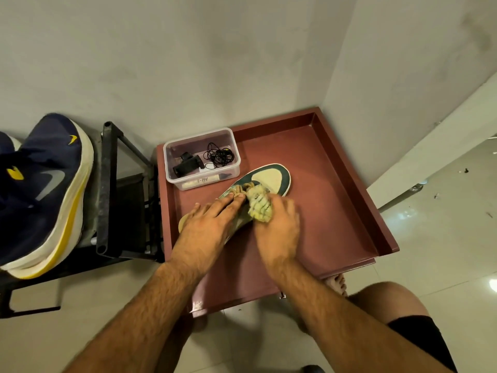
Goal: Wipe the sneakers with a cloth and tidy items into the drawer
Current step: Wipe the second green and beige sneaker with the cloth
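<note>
A green and cream sneaker (271,179) lies on a maroon tabletop (330,211) with a raised rim, its toe pointing away to the right. My left hand (207,224) lies flat over its heel and laces, fingers straight. My right hand (277,227) grips a bunched yellowish cloth (259,205) and holds it against the side of the sneaker by the laces. Most of the shoe's rear is hidden under my hands.
A clear plastic box (201,160) with a black gadget, tangled black cord and a marker sits at the tabletop's back left. A navy sneaker (45,189) with white and yellow sole rests on a black metal rack (107,189) to the left. Walls close behind.
</note>
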